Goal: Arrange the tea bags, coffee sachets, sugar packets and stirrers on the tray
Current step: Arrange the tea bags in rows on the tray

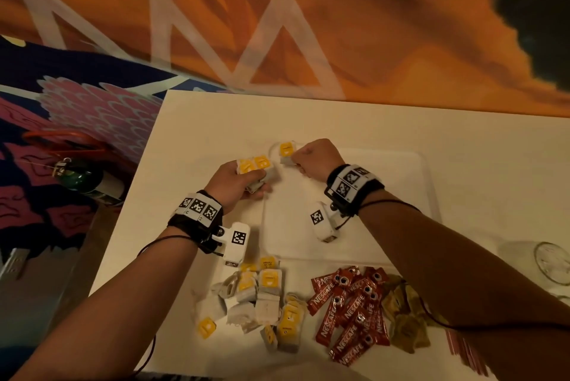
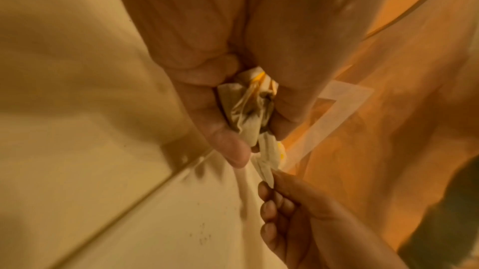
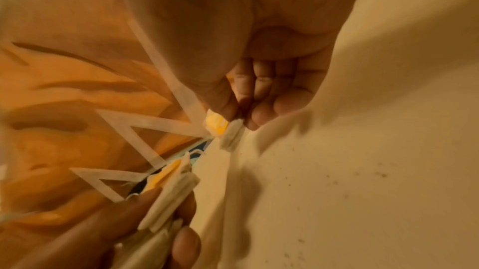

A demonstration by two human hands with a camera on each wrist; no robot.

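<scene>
My left hand [image 1: 243, 178] grips a small bunch of tea bags [image 1: 257, 164] with yellow tags, just over the left edge of the white tray [image 1: 401, 164]. In the left wrist view the bunch of tea bags [image 2: 249, 109] sits crumpled between thumb and fingers. My right hand [image 1: 303, 157] pinches a single tea bag [image 1: 287, 151] at the tray's far left corner. In the right wrist view that tea bag [image 3: 230, 134] hangs from the thumb and forefinger. A loose pile of tea bags [image 1: 262, 297] lies near the table's front, with red coffee sachets [image 1: 351, 309] and brownish sugar packets [image 1: 404, 316] to its right.
Reddish stirrers [image 1: 462, 346] lie under my right forearm at the front right. Clear glassware [image 1: 552, 263] stands at the right edge. A dark green bottle [image 1: 83, 180] lies off the white table [image 1: 216, 115] to the left. An orange patterned surface lies beyond the table's far edge.
</scene>
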